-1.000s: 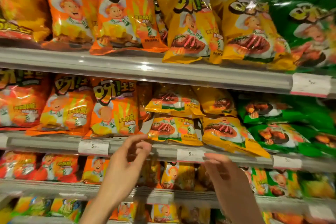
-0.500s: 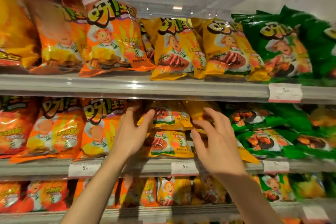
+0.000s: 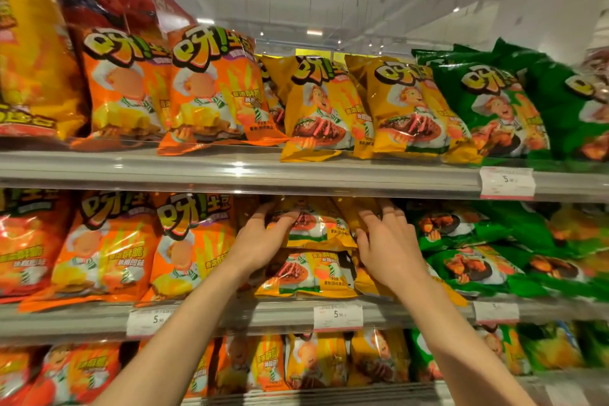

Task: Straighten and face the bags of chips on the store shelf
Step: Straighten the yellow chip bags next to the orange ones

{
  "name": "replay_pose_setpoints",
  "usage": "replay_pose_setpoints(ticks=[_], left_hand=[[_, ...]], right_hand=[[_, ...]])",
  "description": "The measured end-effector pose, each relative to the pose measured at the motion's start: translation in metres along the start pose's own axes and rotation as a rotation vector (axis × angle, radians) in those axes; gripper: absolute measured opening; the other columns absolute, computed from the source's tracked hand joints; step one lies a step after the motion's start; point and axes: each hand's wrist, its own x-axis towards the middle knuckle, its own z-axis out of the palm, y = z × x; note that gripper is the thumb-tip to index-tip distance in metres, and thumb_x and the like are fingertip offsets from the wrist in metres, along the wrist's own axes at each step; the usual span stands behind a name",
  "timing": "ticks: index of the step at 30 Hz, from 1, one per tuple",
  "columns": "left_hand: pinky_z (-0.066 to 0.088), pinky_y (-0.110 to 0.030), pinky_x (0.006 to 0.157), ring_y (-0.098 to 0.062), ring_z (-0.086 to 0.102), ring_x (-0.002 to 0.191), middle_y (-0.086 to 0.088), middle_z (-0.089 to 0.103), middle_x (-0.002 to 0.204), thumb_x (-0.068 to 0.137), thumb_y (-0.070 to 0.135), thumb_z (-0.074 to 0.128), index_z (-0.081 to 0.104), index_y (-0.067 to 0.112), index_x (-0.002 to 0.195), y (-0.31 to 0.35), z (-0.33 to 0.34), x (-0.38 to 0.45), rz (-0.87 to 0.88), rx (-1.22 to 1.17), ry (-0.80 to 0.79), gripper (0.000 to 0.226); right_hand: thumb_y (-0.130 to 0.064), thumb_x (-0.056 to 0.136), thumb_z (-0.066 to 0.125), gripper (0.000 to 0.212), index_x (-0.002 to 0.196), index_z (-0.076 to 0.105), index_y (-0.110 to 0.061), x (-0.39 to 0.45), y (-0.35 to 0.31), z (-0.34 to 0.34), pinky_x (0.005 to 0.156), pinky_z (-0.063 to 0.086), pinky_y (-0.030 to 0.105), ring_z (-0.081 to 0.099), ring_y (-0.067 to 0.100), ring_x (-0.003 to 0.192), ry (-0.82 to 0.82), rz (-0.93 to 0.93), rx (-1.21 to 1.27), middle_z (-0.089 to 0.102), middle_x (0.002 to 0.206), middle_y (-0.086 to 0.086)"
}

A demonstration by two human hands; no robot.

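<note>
On the middle shelf point(image 3: 263, 315), yellow chip bags lie flat in a stack. My left hand point(image 3: 260, 241) grips the left side of the upper yellow bag point(image 3: 318, 229), thumb on its front. My right hand point(image 3: 387, 241) touches the neighbouring yellow bag point(image 3: 354, 212) at the stack's right side, fingers reaching up under the shelf above. A lower yellow bag point(image 3: 306, 272) lies beneath, face out. Orange bags point(image 3: 188, 247) stand upright to the left. Green bags point(image 3: 474, 269) lie flat to the right.
The upper shelf point(image 3: 296, 171) carries upright orange, yellow point(image 3: 321, 109) and green bags; its edge sits just above my fingers. Price tags point(image 3: 337, 316) hang on the shelf rails. A lower shelf holds more bags point(image 3: 316, 362).
Both hands rose from the shelf rail to the stacked yellow bags, then reached deeper and took hold of them. The view tilted upward.
</note>
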Motion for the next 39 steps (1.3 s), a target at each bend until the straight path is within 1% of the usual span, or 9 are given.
replay_pose_setpoints(ticks=[5, 13, 17, 22, 26, 29, 33, 36, 39], left_hand=[[0.056, -0.043, 0.092, -0.015, 0.069, 0.098, 0.004, 0.071, 0.113, 0.078, 0.061, 0.064, 0.054, 0.03, 0.135, 0.005, 0.0, -0.009, 0.038, -0.123, 0.044, 0.066], [0.051, -0.034, 0.098, -0.008, 0.064, 0.111, 0.009, 0.066, 0.123, 0.094, 0.036, 0.065, 0.054, 0.036, 0.133, -0.005, -0.035, -0.059, 0.101, -0.218, 0.086, 0.041], [0.044, -0.031, 0.102, -0.001, 0.057, 0.117, 0.03, 0.056, 0.122, 0.091, 0.041, 0.065, 0.054, 0.046, 0.132, -0.019, -0.053, -0.084, 0.135, -0.162, 0.127, 0.043], [0.039, -0.03, 0.107, 0.004, 0.046, 0.129, 0.034, 0.047, 0.136, 0.083, 0.048, 0.066, 0.053, 0.052, 0.131, -0.033, -0.059, -0.099, 0.157, -0.168, 0.151, 0.049], [0.046, -0.006, 0.084, 0.022, 0.052, 0.109, 0.034, 0.054, 0.123, 0.084, 0.036, 0.07, 0.054, 0.048, 0.129, -0.037, -0.057, -0.107, 0.155, -0.225, 0.086, 0.049], [0.047, -0.014, 0.085, 0.018, 0.053, 0.11, 0.023, 0.055, 0.124, 0.08, 0.045, 0.076, 0.052, 0.051, 0.129, -0.039, -0.058, -0.109, 0.135, -0.228, 0.04, 0.055], [0.044, -0.02, 0.089, 0.022, 0.058, 0.089, 0.019, 0.057, 0.115, 0.084, 0.06, 0.063, 0.039, 0.049, 0.137, -0.028, -0.064, -0.109, 0.094, -0.228, 0.011, 0.059], [0.031, -0.026, 0.099, 0.013, 0.045, 0.109, 0.035, 0.04, 0.12, 0.089, 0.061, 0.05, 0.022, 0.051, 0.148, -0.02, -0.064, -0.104, 0.078, -0.175, -0.007, 0.066], [0.025, -0.031, 0.102, 0.0, 0.029, 0.133, 0.032, 0.026, 0.145, 0.088, 0.069, 0.044, 0.005, 0.054, 0.153, -0.017, -0.062, -0.098, 0.082, -0.082, -0.029, 0.077]], right_hand=[[-0.037, 0.103, 0.04, 0.045, 0.143, 0.05, -0.019, 0.0, 0.001, 0.003, 0.101, 0.041, 0.046, 0.039, 0.036, 0.133, 0.013, 0.072, 0.052, 0.047, 0.142, 0.018], [-0.047, 0.104, 0.032, 0.054, 0.149, 0.042, -0.019, 0.004, 0.0, 0.002, 0.109, 0.03, 0.044, 0.033, 0.038, 0.136, -0.032, 0.087, 0.084, 0.042, 0.144, 0.022], [-0.045, 0.104, 0.032, 0.052, 0.143, 0.049, -0.016, -0.003, -0.009, 0.002, 0.113, 0.027, 0.047, 0.038, 0.038, 0.132, 0.063, -0.002, 0.016, 0.048, 0.139, 0.021], [-0.044, 0.102, 0.043, 0.048, 0.139, 0.055, -0.015, -0.033, -0.051, 0.0, 0.111, 0.033, 0.034, 0.043, 0.021, 0.133, 0.15, -0.145, 0.403, 0.054, 0.139, 0.006], [-0.059, 0.099, 0.035, 0.068, 0.155, 0.03, -0.021, -0.047, -0.084, 0.001, 0.115, 0.029, 0.034, 0.034, 0.018, 0.143, 0.051, -0.093, 0.609, 0.041, 0.154, 0.0], [-0.063, 0.096, 0.043, 0.077, 0.158, 0.015, -0.028, -0.049, -0.093, 0.002, 0.114, 0.025, 0.03, 0.025, 0.013, 0.148, -0.091, 0.015, 0.884, 0.022, 0.163, -0.007], [-0.057, 0.091, 0.059, 0.074, 0.153, 0.026, -0.035, -0.056, -0.094, 0.01, 0.115, 0.036, 0.036, 0.037, 0.009, 0.141, -0.061, 0.07, 1.055, 0.034, 0.156, -0.011], [-0.058, 0.087, 0.063, 0.068, 0.147, 0.035, -0.041, -0.063, -0.095, 0.016, 0.111, 0.043, 0.042, 0.044, 0.008, 0.135, -0.052, 0.098, 1.129, 0.042, 0.147, -0.015], [-0.058, 0.085, 0.064, 0.066, 0.144, 0.038, -0.043, -0.069, -0.101, 0.022, 0.108, 0.045, 0.043, 0.046, 0.008, 0.133, -0.008, 0.095, 1.146, 0.042, 0.144, -0.017]])
